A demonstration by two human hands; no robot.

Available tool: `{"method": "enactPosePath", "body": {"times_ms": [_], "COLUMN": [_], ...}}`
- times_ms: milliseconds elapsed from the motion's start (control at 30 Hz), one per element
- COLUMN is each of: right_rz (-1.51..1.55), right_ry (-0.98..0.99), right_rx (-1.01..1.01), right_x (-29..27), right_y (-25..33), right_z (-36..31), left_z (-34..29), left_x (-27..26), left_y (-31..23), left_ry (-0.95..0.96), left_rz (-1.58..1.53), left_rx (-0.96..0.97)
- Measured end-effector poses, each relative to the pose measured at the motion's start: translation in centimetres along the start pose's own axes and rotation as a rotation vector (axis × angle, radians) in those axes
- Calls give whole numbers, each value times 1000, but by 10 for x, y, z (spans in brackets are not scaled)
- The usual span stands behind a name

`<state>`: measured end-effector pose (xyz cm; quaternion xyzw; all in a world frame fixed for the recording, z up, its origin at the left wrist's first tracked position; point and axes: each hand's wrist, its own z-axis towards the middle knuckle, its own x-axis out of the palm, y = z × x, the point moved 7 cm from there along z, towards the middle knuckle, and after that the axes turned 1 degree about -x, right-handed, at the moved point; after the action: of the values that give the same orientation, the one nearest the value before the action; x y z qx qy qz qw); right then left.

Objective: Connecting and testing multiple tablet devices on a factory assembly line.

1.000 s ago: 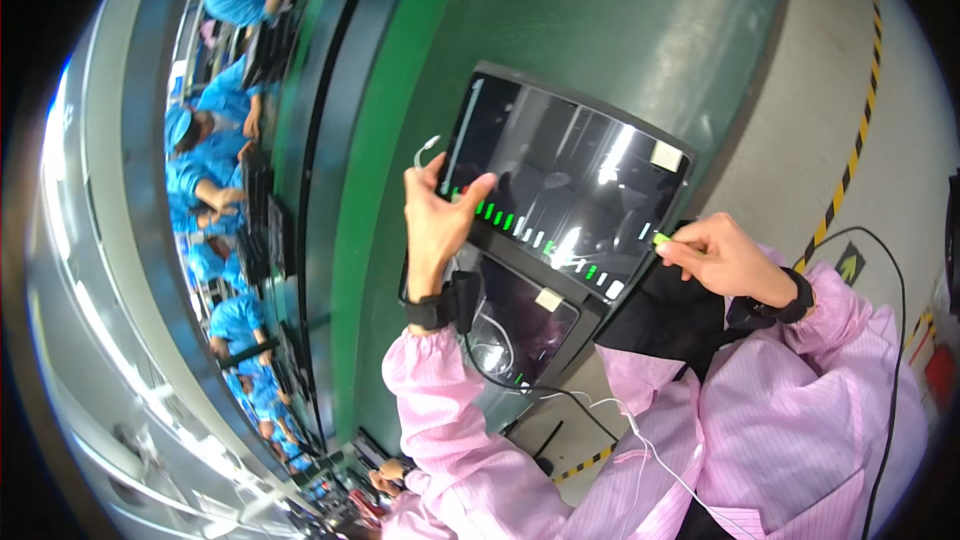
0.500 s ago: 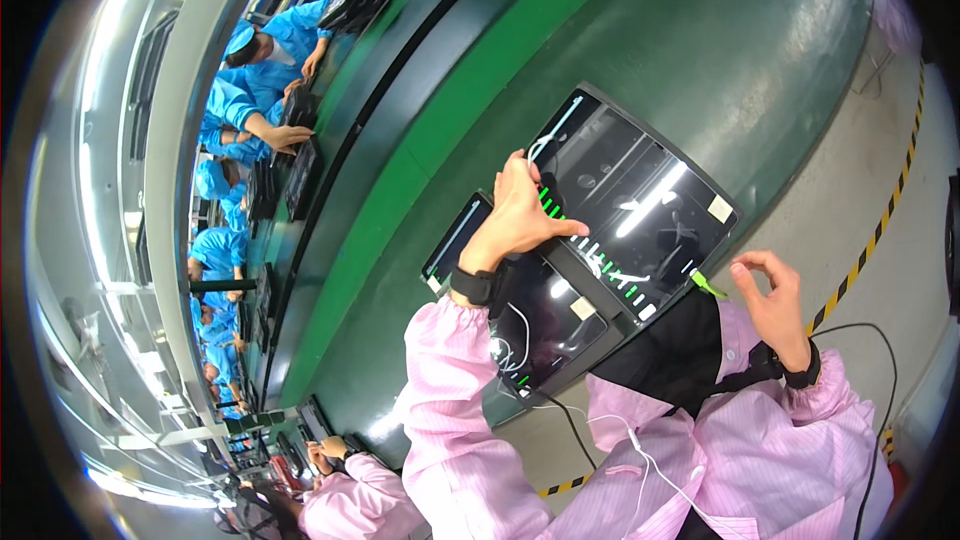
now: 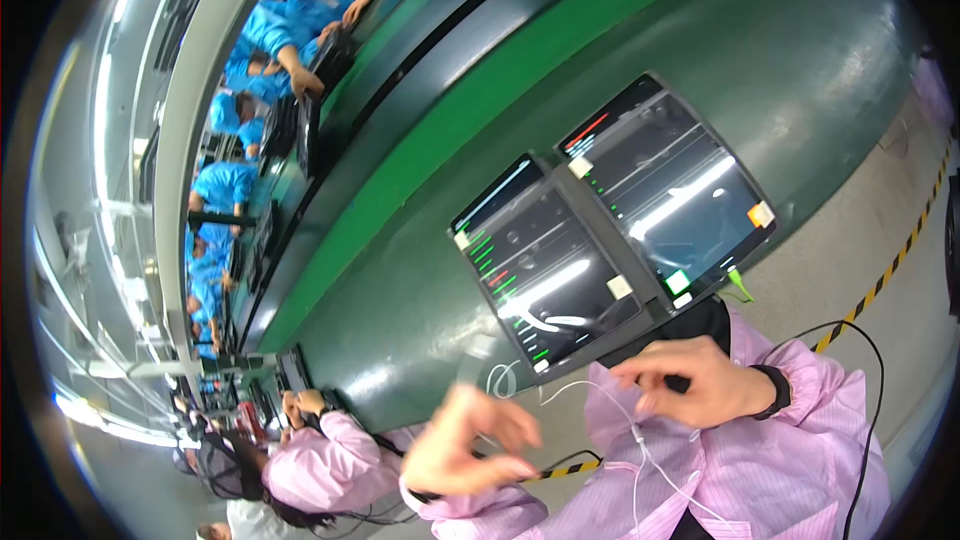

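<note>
Two tablets with dark lit screens lie side by side on the green bench: the left tablet (image 3: 545, 270) shows green and red bars, and the right tablet (image 3: 690, 210) shows red lines at its far end. My left hand (image 3: 470, 445), smeared by motion, is open before the left tablet's near corner. A blurred pale shape (image 3: 478, 358) lies just beyond it; its kind is unclear. Below the right tablet, my right hand (image 3: 700, 380) has bent fingers apart from the thumb, with nothing visible between them. White earphone cord (image 3: 637, 435) hangs down my pink smock.
A bright green plug (image 3: 740, 285) sits at the right tablet's near edge. A black cable (image 3: 878, 410) loops at my right. Co-workers in blue (image 3: 270, 40) handle dark devices across the bench; a person in pink (image 3: 335, 465) works at left. Striped tape (image 3: 880, 275) marks the floor.
My left hand has come off the right tablet toward me and to the left. My right hand has moved left. Cord has left the tablets, and the right screen's picture has changed.
</note>
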<state>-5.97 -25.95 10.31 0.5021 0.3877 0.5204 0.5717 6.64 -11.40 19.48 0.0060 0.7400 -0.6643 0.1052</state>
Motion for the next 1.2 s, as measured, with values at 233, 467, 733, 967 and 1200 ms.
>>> {"method": "enactPosePath", "body": {"times_ms": [233,467,733,967,1200], "right_rz": [78,443,144,-76,-103], "right_ry": [88,23,-166,3,121], "right_rx": [-19,551,500,488,559], "right_x": [44,37,-2,37,61], "right_y": [2,-40,-43,-75,-105], "right_z": [17,-9,-17,-15,-7], "left_z": [-19,-22,-2,43,92], "left_x": [105,101,-13,-108,-185], "left_y": [65,85,124,142,159], "left_ry": [-76,-36,-485,-725,-720], "left_rz": [-173,64,876,968,570], "left_rx": [-225,-294,34,-5,-244]}}
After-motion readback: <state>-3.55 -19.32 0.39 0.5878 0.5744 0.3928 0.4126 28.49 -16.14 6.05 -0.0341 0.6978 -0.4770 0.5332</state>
